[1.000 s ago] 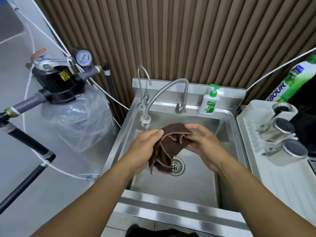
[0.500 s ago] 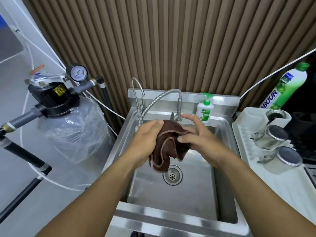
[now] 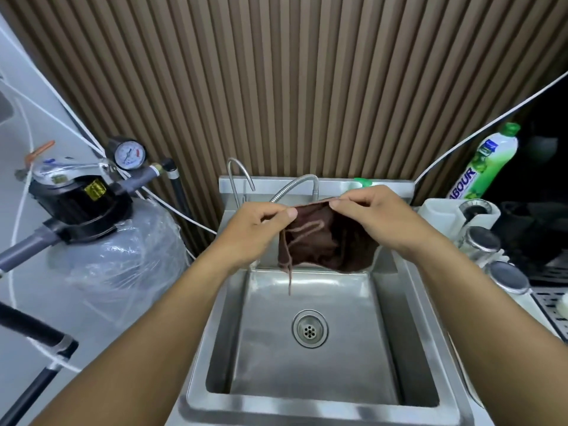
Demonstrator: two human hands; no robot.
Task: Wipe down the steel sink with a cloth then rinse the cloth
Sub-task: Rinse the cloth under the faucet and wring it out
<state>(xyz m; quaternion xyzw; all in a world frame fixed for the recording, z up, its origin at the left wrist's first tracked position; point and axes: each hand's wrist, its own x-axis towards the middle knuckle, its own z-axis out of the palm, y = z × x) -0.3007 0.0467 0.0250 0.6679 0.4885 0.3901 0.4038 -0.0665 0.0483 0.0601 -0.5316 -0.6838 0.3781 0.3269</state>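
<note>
A dark brown cloth [image 3: 325,238] hangs spread between my hands above the back of the steel sink [image 3: 310,364]. My left hand [image 3: 255,232] pinches its left top corner and my right hand [image 3: 378,216] pinches its right top edge. A loose thread dangles from the cloth toward the basin. The drain [image 3: 309,329] lies uncovered in the middle of the basin. A flexible steel faucet [image 3: 295,186] and a thin curved tap [image 3: 239,176] stand behind the cloth; no water shows.
A wrapped tank with a black pump head [image 3: 80,198] and gauge [image 3: 127,153] stands left of the sink. A white drying rack [image 3: 442,216] with steel cups [image 3: 482,241] sits to the right, a green dish-soap bottle [image 3: 482,164] behind it. The slatted wall runs behind.
Both hands lifted the bunched cloth and pulled it apart, so it now hangs stretched between them. The view rose and the drain came fully into sight.
</note>
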